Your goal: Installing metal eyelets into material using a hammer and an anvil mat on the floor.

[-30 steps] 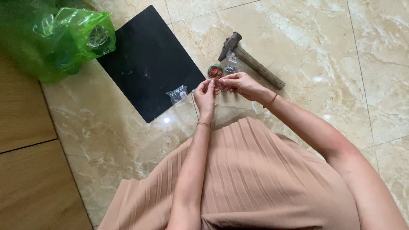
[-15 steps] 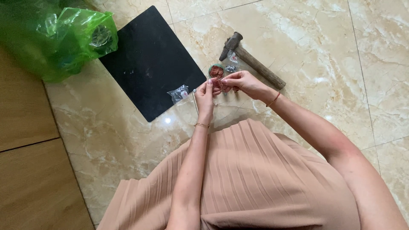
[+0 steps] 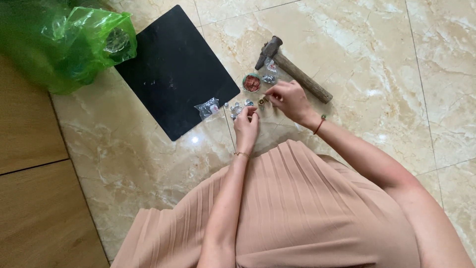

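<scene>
Evidently pinched small metal piece [image 3: 261,101] between right hand [image 3: 290,100] fingertips just above marble floor [image 3: 372,64], steadied by left hand [image 3: 246,123] with fingers pressed together, beside loose silvery bits [image 3: 237,105], round tin [image 3: 251,82], hammer [image 3: 292,69].

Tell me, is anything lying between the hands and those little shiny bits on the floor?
Nothing visible does. The left hand and right hand sit right at the shiny bits, fingertips close to a small brass piece. The hammer and a round tin lie just beyond, off to the side.
</scene>
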